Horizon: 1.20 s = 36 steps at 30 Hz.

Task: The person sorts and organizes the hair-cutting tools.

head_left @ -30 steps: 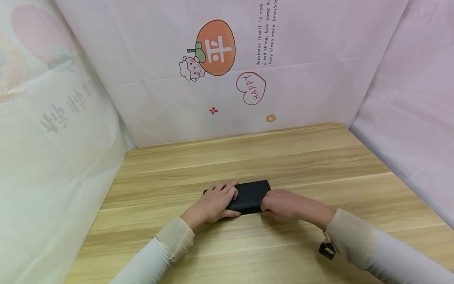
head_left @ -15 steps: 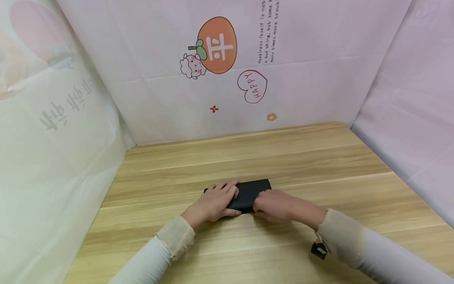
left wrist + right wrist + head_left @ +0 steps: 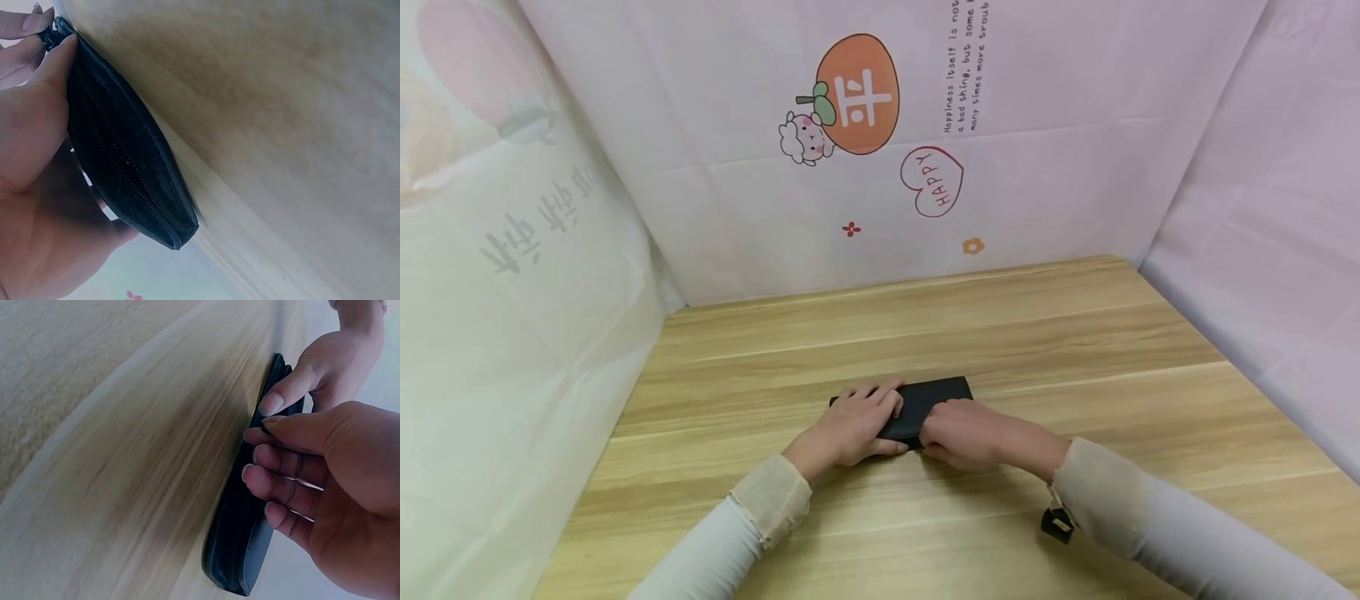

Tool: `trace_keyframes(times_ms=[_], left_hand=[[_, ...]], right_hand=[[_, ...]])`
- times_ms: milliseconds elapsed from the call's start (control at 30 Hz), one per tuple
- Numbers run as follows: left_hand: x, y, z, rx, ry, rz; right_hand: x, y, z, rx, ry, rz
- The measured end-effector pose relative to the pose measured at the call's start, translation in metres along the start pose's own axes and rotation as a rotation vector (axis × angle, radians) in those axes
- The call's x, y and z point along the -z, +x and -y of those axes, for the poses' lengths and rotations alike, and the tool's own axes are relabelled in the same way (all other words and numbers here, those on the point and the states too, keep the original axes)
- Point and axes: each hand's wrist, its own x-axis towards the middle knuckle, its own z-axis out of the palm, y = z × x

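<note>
A black zip wallet (image 3: pixel 934 393) lies on the wooden table. My left hand (image 3: pixel 850 427) grips its left part, fingers spread over the top and thumb along the front edge. At that edge, my right hand (image 3: pixel 962 433) pinches the zip pull (image 3: pixel 50 39) between thumb and index finger, the other fingers curled beside the wallet. The left wrist view shows two rows of zip teeth (image 3: pixel 134 175) standing apart between the left thumb and the wallet's left end. In the right wrist view, the left thumb (image 3: pixel 284 394) is right by the pinching fingertips.
The light wood-grain table (image 3: pixel 760 350) extends around the wallet. White printed cloth (image 3: pixel 737 225) hangs behind it and at both sides. A small black device (image 3: pixel 1057 525) hangs at the right wrist, below the beige cuff (image 3: pixel 1097 492).
My right hand has slid left along the wallet's front edge, closer to the left thumb, pulling the zip along. The left hand and the wallet have stayed in place.
</note>
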Motion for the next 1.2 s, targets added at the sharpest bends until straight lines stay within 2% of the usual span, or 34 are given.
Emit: trace_keyframes(times_ms=[200, 333, 467, 533, 633, 767, 933, 1100, 1200], left_hand=[[0.004, -0.001, -0.003, 0.008, 0.006, 0.015], [0.007, -0.003, -0.009, -0.005, 0.092, 0.011], [0.012, -0.004, -0.021, -0.059, 0.160, -0.018], [0.014, -0.003, -0.026, -0.093, 0.127, -0.026], [0.015, -0.001, -0.032, -0.128, 0.016, -0.020], [0.012, 0.003, -0.036, -0.135, -0.130, 0.040], [0.006, 0.007, -0.037, -0.131, -0.250, 0.065], [0.006, 0.007, -0.039, -0.102, -0.258, 0.044], [0.005, 0.006, -0.040, -0.096, -0.251, 0.035]], right_hand=[[-0.001, -0.002, 0.000, -0.038, 0.004, 0.001], [-0.005, -0.003, 0.000, -0.041, -0.025, -0.018], [-0.008, -0.006, 0.000, -0.030, -0.062, -0.073], [-0.009, -0.007, 0.000, -0.016, -0.073, -0.119], [-0.011, -0.009, 0.001, 0.013, -0.078, -0.205], [-0.013, -0.011, 0.003, 0.032, -0.093, -0.293], [-0.013, -0.012, 0.003, 0.029, -0.094, -0.294], [-0.003, -0.016, 0.000, 0.041, -0.021, -0.258], [0.003, -0.017, -0.004, 0.017, -0.035, -0.270]])
